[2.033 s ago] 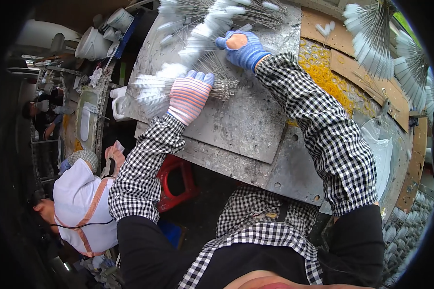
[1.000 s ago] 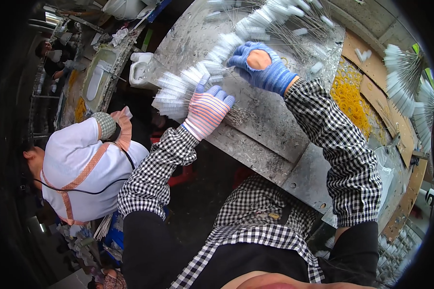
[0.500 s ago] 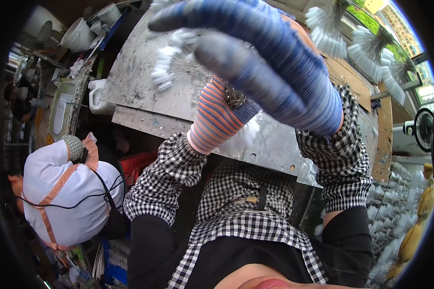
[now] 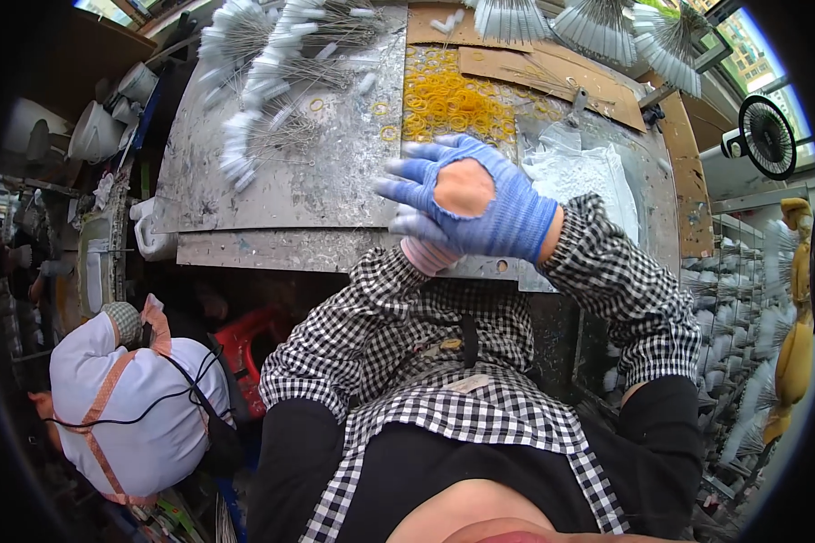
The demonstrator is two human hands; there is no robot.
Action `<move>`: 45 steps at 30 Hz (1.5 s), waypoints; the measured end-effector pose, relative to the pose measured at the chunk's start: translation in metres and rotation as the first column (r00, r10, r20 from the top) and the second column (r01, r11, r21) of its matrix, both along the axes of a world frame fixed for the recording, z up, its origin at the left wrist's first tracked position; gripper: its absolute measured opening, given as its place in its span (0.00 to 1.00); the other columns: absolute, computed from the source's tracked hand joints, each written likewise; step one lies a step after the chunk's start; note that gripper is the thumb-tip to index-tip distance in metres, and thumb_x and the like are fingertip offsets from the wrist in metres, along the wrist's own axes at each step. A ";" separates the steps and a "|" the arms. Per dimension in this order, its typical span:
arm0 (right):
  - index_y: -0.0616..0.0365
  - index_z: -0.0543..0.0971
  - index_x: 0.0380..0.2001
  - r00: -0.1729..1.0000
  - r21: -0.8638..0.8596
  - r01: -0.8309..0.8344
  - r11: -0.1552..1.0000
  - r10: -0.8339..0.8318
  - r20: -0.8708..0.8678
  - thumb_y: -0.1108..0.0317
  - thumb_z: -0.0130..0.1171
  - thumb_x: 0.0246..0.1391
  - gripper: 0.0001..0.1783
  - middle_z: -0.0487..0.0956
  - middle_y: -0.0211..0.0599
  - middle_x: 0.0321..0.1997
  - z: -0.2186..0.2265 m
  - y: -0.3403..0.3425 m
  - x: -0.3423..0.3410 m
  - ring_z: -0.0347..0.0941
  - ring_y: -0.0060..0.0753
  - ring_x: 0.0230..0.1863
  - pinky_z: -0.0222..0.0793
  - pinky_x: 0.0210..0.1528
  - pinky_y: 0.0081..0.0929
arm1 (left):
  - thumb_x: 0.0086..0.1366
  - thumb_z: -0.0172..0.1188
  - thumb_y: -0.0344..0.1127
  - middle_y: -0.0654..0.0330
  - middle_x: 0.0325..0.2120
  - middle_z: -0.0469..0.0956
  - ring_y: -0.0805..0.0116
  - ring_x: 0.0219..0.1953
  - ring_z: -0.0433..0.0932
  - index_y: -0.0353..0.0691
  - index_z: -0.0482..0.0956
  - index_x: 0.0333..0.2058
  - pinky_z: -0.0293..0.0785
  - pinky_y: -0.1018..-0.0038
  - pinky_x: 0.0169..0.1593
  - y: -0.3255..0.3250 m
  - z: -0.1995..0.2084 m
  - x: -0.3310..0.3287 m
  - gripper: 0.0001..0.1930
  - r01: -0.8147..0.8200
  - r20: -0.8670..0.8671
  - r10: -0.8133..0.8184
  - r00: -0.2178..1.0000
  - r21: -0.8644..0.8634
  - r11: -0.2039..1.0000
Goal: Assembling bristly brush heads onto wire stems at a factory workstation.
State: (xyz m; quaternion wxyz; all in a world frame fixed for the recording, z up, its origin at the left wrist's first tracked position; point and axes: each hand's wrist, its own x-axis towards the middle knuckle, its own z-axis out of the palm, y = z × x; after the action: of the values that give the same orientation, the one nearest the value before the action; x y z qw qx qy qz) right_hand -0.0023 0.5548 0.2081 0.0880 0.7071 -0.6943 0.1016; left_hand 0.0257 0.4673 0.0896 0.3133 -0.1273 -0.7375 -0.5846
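Note:
My right hand (image 4: 471,195), in a blue knitted glove with a large hole over its back, is held above the near edge of the worktable (image 4: 272,208). Its fingers are apart and stretched to the left, slightly smeared, and no object shows in them. Beneath it lies my left hand (image 4: 426,257) in a striped glove; only the wrist part shows, so its fingers and anything they hold are hidden. Just beyond the right hand spreads a pile of yellow rubber bands (image 4: 453,104). Small white brushes with wire stems (image 4: 276,63) lie in rows at the far left of the table.
A white sheet-like bundle (image 4: 589,176) rests right of my right hand. Cardboard (image 4: 552,81) lies behind the bands. Bunches of brushes (image 4: 598,27) hang at the far right, near a black fan (image 4: 768,136). At lower left a person (image 4: 140,407) sits beside a red stool (image 4: 244,348).
Both hands have come down and nearer to my body. The left hand, whose bunched wire stems showed before, is now mostly covered by the right. The view has shifted, showing the rubber bands.

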 end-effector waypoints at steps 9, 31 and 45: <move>0.51 0.74 0.64 0.916 0.671 0.242 0.701 -0.392 0.079 0.31 0.55 0.60 0.41 0.78 0.50 0.60 0.039 -0.015 0.004 0.72 0.49 0.66 0.70 0.65 0.42 | 0.66 0.65 0.29 0.56 0.46 0.79 0.70 0.49 0.79 0.38 0.64 0.63 0.75 0.70 0.55 0.001 0.026 0.043 0.29 0.064 0.108 -0.094 0.990 0.253 0.965; 0.57 0.79 0.51 0.835 0.227 0.307 0.924 -0.376 0.401 0.60 0.67 0.54 0.23 0.84 0.43 0.45 -0.104 -0.004 -0.013 0.81 0.48 0.47 0.76 0.47 0.39 | 0.51 0.66 0.32 0.59 0.36 0.82 0.54 0.40 0.82 0.44 0.86 0.41 0.80 0.62 0.45 -0.051 0.017 0.050 0.15 -0.473 -0.246 0.415 0.876 -0.267 0.840; 0.57 0.70 0.62 0.717 -0.021 0.411 0.911 -0.310 0.624 0.64 0.59 0.64 0.25 0.74 0.47 0.58 -0.113 0.023 0.056 0.72 0.46 0.60 0.68 0.62 0.40 | 0.55 0.62 0.33 0.60 0.33 0.78 0.59 0.38 0.79 0.43 0.81 0.34 0.78 0.61 0.46 -0.005 0.042 0.079 0.08 -0.240 -0.420 0.050 0.906 -0.415 0.878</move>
State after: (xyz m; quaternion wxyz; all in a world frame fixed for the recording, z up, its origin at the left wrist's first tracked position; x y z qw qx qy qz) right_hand 0.0541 0.5782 0.0949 -0.0660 0.4777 -0.7993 0.3587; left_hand 0.1050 0.4624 0.1321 0.4611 -0.2564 -0.7825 -0.3306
